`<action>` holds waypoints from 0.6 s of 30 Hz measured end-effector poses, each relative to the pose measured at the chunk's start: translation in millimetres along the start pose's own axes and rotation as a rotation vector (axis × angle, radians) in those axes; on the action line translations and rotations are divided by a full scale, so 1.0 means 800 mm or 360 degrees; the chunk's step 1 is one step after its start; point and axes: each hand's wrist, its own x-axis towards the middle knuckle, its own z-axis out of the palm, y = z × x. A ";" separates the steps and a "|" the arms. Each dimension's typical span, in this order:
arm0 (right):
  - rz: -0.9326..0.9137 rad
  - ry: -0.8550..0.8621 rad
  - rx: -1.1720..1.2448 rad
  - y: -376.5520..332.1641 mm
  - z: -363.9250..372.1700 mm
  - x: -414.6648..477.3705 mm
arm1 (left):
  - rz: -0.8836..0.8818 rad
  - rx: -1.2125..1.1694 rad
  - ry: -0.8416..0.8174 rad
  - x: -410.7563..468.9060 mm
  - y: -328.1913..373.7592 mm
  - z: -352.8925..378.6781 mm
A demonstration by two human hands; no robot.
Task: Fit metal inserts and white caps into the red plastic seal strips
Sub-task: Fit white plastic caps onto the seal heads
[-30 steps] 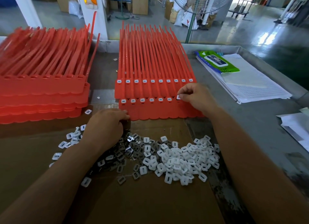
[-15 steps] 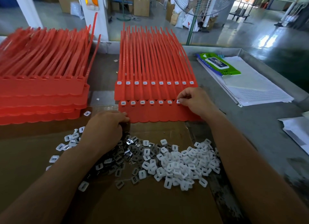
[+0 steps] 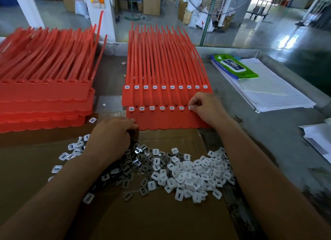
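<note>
Roughly midway: six caps (image 3: pixel 162 108) seated, seventh going on.
Left stack (image 3: pixel 44 96) untouched; my left hand (image 3: pixel 111 137) curls over metal inserts (image 3: pixel 129 170), grip unclear; my right hand (image 3: pixel 207 107) pinches a white cap (image 3: pixel 189 107) at the front strip's (image 3: pixel 166 120) seventh slot.

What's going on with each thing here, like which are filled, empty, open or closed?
Back strip row: all ten slots capped.
Front strip row: six slots capped.
Left red stack: top slots empty.
Right hand: pinches white cap at the seventh slot.
Left hand: curled at front row's edge, contents hidden.
Wipes pack: lid closed.
</note>
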 end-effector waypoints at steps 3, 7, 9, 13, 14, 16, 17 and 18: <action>0.0000 0.0025 0.0003 0.001 0.001 0.001 | 0.0008 0.0001 0.0004 0.000 0.001 -0.001; 0.0029 0.0019 0.0014 0.000 0.002 0.002 | 0.0004 0.0008 0.0001 -0.001 0.000 0.000; 0.0047 0.0013 0.0035 -0.002 0.000 0.002 | -0.0020 -0.0008 -0.0012 0.000 0.000 0.000; 0.0080 0.0011 0.0052 -0.004 -0.003 0.003 | -0.0034 -0.0022 -0.0019 0.000 0.001 0.000; 0.0092 0.0014 0.0052 -0.005 -0.003 0.003 | -0.0036 -0.0022 -0.0018 0.000 0.001 0.000; 0.0110 0.0018 0.0036 -0.006 -0.002 0.004 | -0.0043 -0.0022 -0.0017 0.000 0.001 0.000; 0.0119 0.0019 0.0027 -0.007 -0.001 0.004 | -0.0044 -0.0022 -0.0018 0.000 0.001 0.000; 0.0127 0.0019 0.0017 -0.008 -0.001 0.004 | -0.0043 -0.0023 -0.0018 0.000 0.001 0.000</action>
